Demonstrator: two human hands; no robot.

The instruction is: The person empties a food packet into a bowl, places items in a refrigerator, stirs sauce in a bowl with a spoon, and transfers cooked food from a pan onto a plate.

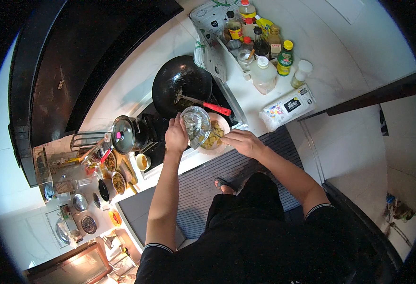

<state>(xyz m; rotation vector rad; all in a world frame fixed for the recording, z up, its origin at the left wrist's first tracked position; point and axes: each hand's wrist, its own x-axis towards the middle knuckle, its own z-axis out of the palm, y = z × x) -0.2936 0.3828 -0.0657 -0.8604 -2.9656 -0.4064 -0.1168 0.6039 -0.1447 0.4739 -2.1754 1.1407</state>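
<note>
My left hand [176,134] grips the side of a clear glass bowl [196,122], tilted over a pale plate [225,122] of yellowish food pieces [213,136]. Between finger and thumb my right hand [243,142] holds a metal spoon [213,132], its head reaching towards the bowl's rim. What lies inside the bowl is hard to make out. Just beyond, a black wok [179,80] sits on the stove with a ladle [193,100] resting in it; the ladle's red handle [216,108] extends over the wok's near side.
A lidded pot [124,135] and a small yellow cup [143,162] stand left of the wok. Bowls of food [118,183] and a knife [128,172] lie farther left. Seasoning bottles [261,44], a plastic jug [263,76] and a wipes pack [287,106] occupy the right counter. A range hood [87,64] overhangs.
</note>
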